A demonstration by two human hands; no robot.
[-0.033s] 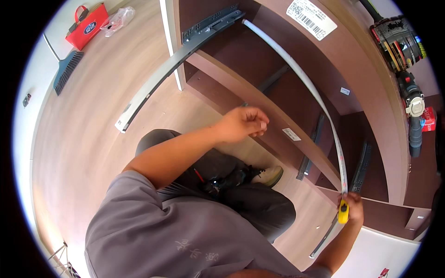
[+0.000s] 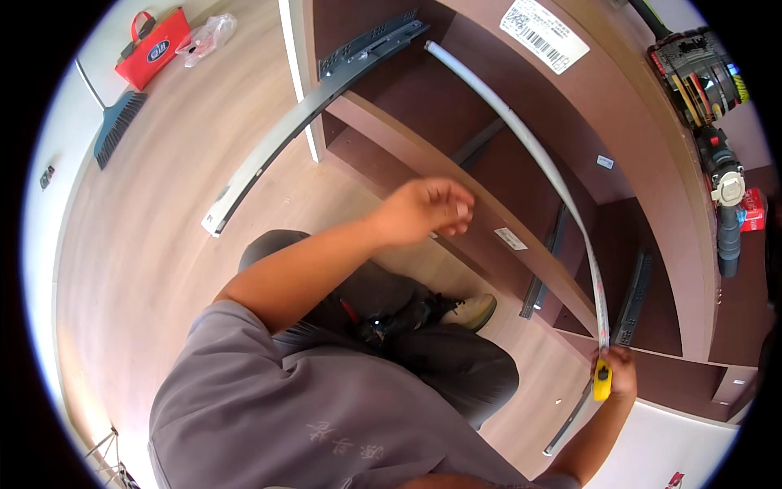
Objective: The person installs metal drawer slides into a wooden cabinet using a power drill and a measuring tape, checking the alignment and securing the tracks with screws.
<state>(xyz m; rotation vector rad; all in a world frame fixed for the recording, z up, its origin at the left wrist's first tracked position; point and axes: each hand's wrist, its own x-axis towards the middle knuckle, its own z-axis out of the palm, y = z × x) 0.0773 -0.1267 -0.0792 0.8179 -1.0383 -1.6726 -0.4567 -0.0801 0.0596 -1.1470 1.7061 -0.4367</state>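
My right hand point(image 2: 622, 373) grips a yellow tape measure point(image 2: 602, 385) at the right end of the brown cabinet point(image 2: 533, 175). The tape's pale blade point(image 2: 538, 151) is drawn out in a long arc along the cabinet's opening. Its free end hangs by the inner end of the extended drawer slide point(image 2: 269, 156) at the upper left. My left hand point(image 2: 428, 210) hovers before the cabinet's lower rail, fingers loosely curled together, with nothing visible in them. Another slide point(image 2: 570, 420) sticks out beside my right forearm.
Several dark slide rails are fixed inside the cabinet, one near its right end point(image 2: 634, 301). A power tool point(image 2: 725, 191) and a container of tools point(image 2: 700, 77) sit on the cabinet's top. To the left are a broom point(image 2: 120, 122), a red bag point(image 2: 155, 49) and a clear plastic bag point(image 2: 210, 37).
The tape blade's free end has dropped slightly, and the tape case has lowered a little in my right hand. My left hand has shifted slightly upward.
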